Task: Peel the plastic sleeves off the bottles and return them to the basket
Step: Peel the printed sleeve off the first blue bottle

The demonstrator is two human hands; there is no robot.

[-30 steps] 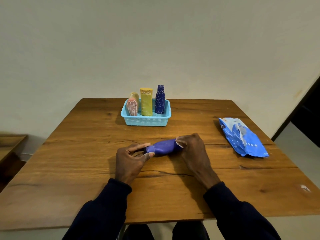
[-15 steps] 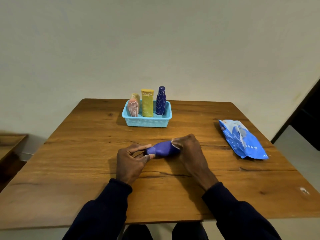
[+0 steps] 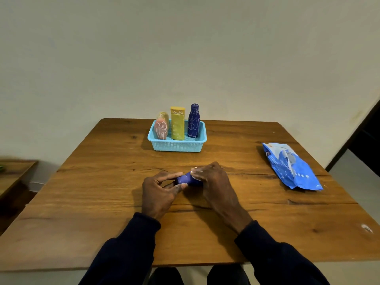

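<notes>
A small purple bottle (image 3: pixel 186 178) lies on its side at the middle of the wooden table (image 3: pixel 102 192), held between both hands. My left hand (image 3: pixel 159 192) pinches its left end with thumb and fingers. My right hand (image 3: pixel 213 182) covers its right end, so most of the bottle is hidden. At the back stands a light blue basket (image 3: pixel 176 145) holding a pink bottle (image 3: pixel 160 130), a peach bottle (image 3: pixel 164 117) behind it, a yellow bottle (image 3: pixel 177 125) and a dark blue bottle (image 3: pixel 193 120), all upright in clear patterned sleeves.
A crumpled blue plastic bag (image 3: pixel 292 167) lies on the right side of the table. A lower wooden surface (image 3: pixel 14 173) sits off the table's left edge. A dark doorway (image 3: pixel 366 136) is at the far right.
My right hand has slid left along the purple bottle, covering more of it, so the hands are closer together. The basket and bag have not moved.
</notes>
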